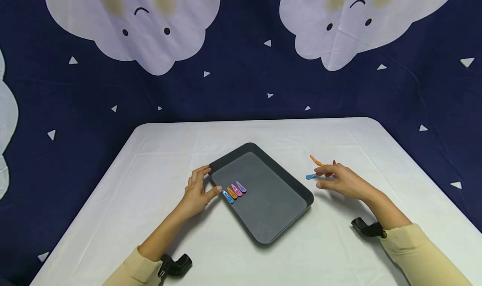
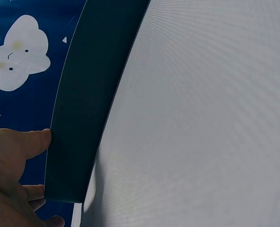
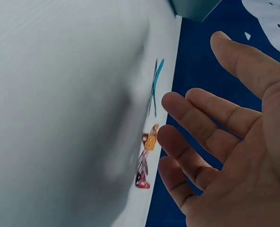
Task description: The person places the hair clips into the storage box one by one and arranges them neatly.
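Observation:
A dark grey tray (image 1: 269,212) lies turned at an angle on the white table. Inside, along its left edge, several snap hair clips sit in a row: blue (image 1: 228,197), orange (image 1: 232,193), pink (image 1: 237,189) and purple (image 1: 241,187). My left hand (image 1: 196,194) touches the tray's left corner, thumb and fingertips against the outer wall (image 2: 78,142). To the right of the tray, my right hand (image 1: 346,182) hovers with fingers extended above loose clips: an orange one (image 1: 315,160), a blue one (image 3: 156,87) and a red one (image 3: 142,181). Its fingers partly hide them in the head view.
The white tabletop (image 1: 124,219) runs back to a navy curtain (image 1: 233,97) printed with clouds and triangles. A black wrist camera (image 1: 177,265) sits on the left wrist, and another black camera (image 1: 367,228) on the right.

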`<state>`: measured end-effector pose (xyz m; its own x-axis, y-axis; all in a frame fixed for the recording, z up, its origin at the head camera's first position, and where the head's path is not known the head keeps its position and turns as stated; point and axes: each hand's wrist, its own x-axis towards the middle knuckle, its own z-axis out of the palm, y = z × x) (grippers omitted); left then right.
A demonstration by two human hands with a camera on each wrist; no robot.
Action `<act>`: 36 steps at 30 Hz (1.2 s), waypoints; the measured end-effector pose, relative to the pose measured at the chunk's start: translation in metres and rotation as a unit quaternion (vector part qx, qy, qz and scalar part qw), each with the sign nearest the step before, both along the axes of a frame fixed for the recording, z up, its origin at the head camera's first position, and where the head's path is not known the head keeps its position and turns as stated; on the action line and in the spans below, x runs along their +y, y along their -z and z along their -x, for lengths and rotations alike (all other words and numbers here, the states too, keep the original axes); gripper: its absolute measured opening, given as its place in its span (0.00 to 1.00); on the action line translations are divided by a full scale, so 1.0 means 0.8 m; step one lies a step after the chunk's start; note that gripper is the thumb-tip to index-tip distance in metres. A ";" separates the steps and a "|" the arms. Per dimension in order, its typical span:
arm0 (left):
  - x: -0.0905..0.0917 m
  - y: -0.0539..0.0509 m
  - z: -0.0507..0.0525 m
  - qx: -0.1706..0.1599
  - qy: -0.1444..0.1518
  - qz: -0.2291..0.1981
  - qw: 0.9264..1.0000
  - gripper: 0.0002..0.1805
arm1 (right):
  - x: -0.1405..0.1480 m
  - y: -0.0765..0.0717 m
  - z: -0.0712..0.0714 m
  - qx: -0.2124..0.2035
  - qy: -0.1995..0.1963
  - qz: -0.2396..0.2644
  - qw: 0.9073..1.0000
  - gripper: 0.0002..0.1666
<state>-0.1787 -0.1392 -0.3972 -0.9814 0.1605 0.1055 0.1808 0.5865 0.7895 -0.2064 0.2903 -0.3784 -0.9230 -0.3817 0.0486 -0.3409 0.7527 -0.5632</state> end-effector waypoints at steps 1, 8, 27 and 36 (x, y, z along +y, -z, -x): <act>0.000 0.000 0.000 0.000 0.001 0.001 1.000 0.38 | 0.002 0.000 -0.001 0.000 0.002 -0.006 1.000 0.28; 0.000 0.000 0.001 -0.005 0.002 0.001 1.000 0.38 | 0.009 0.006 0.000 -0.004 0.018 -0.029 0.999 0.28; 0.000 0.003 0.001 -0.005 0.001 0.001 1.000 0.38 | 0.000 0.019 0.020 0.003 0.022 -0.012 1.000 0.29; 0.000 0.004 0.002 -0.006 0.001 0.003 1.000 0.38 | -0.002 0.021 0.030 0.031 0.021 -0.033 0.999 0.29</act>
<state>-0.1805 -0.1395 -0.4001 -0.9822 0.1630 0.0928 0.1725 0.5903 0.7885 -0.2301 0.2891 -0.3952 -0.9339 -0.3478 0.0827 -0.3420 0.8020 -0.4896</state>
